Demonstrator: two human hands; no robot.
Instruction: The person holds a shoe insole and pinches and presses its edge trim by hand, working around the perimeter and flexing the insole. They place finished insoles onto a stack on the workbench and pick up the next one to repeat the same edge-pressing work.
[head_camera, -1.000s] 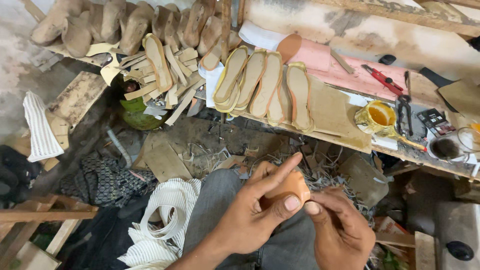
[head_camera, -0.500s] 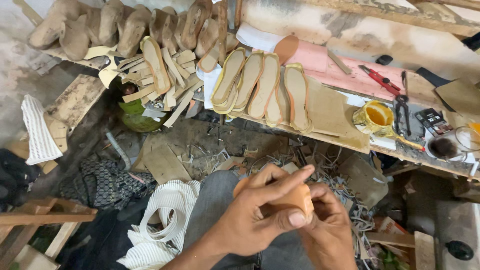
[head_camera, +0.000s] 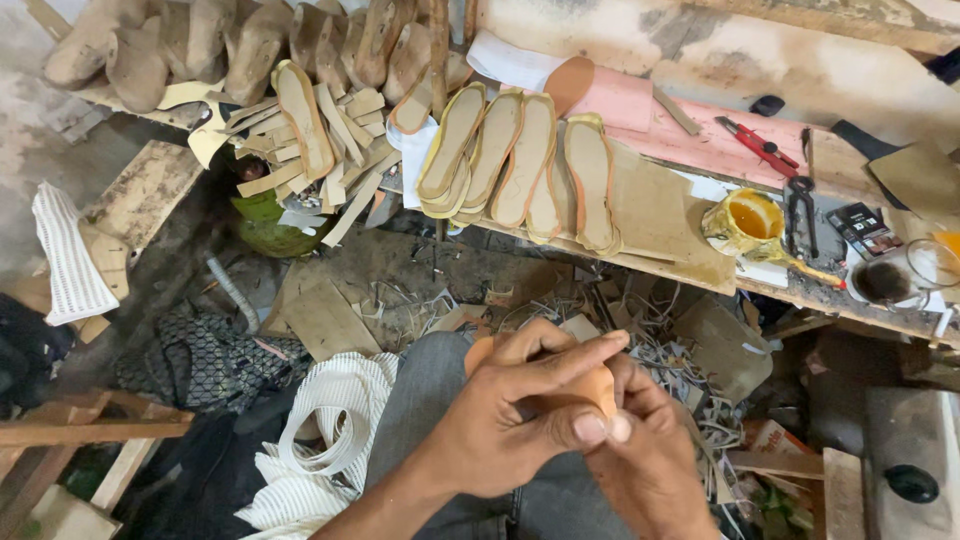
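Tan leather, smooth and a bit shiny, peeks out from between two hands. It is a small leather piece (head_camera: 598, 385) with a rounded end, and it sits low in the middle of the view, above the person's lap in grey trousers (head_camera: 430, 400). The left hand (head_camera: 510, 420) wraps over it, fingers closed across the top and thumb pressed flat on the near edge. The right hand (head_camera: 650, 455) cups it from below and the side, fingers curled shut around it too. Most of the piece is hidden under the fingers.

Up on the rough wooden bench (head_camera: 660, 215) lie long flat insoles (head_camera: 520, 160), pale brown with yellow rims, set side by side like fish. To the left is a messy heap of thin cardboard strips (head_camera: 340, 165). Behind them stand lumpy wooden shoe lasts (head_camera: 250, 45). A yellow glue tin (head_camera: 745, 222) sits on the right, near red pliers (head_camera: 755, 145) and black scissors (head_camera: 800, 210). A pink sheet (head_camera: 640, 100) lies flat at the back. Down on the dirty floor are curly scraps (head_camera: 660, 345) and a striped white cloth (head_camera: 330, 420).
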